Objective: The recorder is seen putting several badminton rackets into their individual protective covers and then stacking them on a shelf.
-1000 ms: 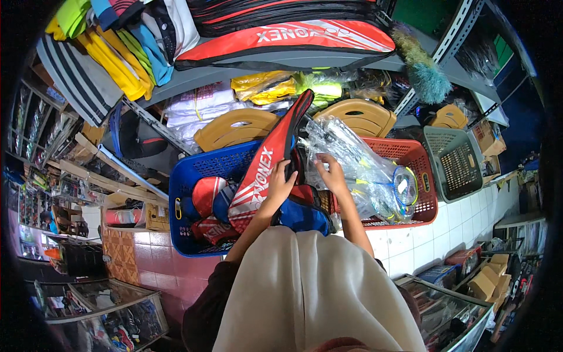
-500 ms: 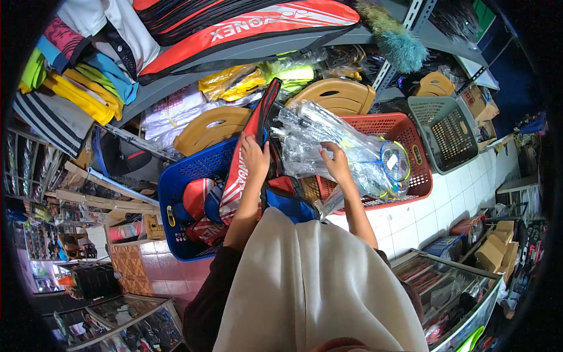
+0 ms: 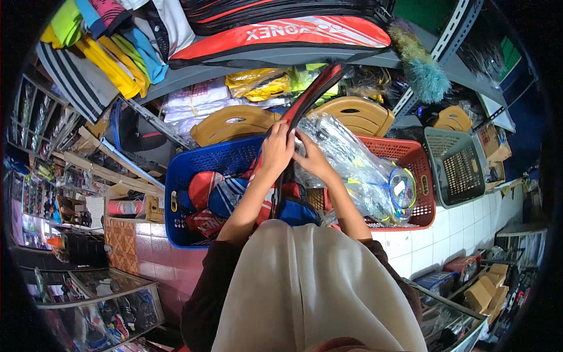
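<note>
A red and black badminton racket bag (image 3: 321, 83) stands edge-on in front of me, its tip slanting up to the right. My left hand (image 3: 277, 151) is closed around its edge. Against the same edge, just to the right, my right hand (image 3: 312, 156) has its fingers bent on the dark seam; what its fingertips pinch is hidden. The bag's lower end reaches down over a blue plastic basket (image 3: 176, 222), where several red and blue racket bags (image 3: 227, 196) lie. Right of my hands, plastic-wrapped badminton rackets (image 3: 358, 170) lie across a red basket (image 3: 423, 193).
A grey-green basket (image 3: 454, 164) stands farther right. Behind are tan chair backs (image 3: 234, 123) and a metal shelf (image 3: 220, 66) with folded clothes (image 3: 108, 64) and more racket bags (image 3: 293, 36). Glass display cases (image 3: 111, 305) stand nearer me, at lower left and right.
The racket bag has turned from showing its printed side to edge-on and leans farther right. My right hand has moved left from beside the wrapped rackets to the bag. The view has shifted.
</note>
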Demonstrator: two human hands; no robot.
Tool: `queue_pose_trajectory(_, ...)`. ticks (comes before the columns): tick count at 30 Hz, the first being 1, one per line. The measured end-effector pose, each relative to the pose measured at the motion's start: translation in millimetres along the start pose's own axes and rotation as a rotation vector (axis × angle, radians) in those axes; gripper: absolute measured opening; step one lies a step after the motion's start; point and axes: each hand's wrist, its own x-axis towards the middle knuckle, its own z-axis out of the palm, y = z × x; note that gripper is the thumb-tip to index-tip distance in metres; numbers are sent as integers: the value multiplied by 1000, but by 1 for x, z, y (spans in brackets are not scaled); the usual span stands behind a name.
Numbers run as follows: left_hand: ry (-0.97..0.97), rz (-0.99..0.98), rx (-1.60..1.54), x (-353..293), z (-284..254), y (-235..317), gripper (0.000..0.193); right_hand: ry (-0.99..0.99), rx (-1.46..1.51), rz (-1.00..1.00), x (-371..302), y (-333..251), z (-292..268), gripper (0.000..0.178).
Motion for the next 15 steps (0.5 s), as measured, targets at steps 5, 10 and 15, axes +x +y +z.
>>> queue_pose_trajectory(5,244,220,-232,41,-55,77,17,100,365,-144,16,-63,-33,73)
queue_pose_trajectory(10,579,388,-270,90,-94,129,20,90,405,-325,40,-120,-89,73)
queue_pose_trajectory(15,553,207,-873,157,-129,151,21,-6,221,-425,30,-153,-101,75)
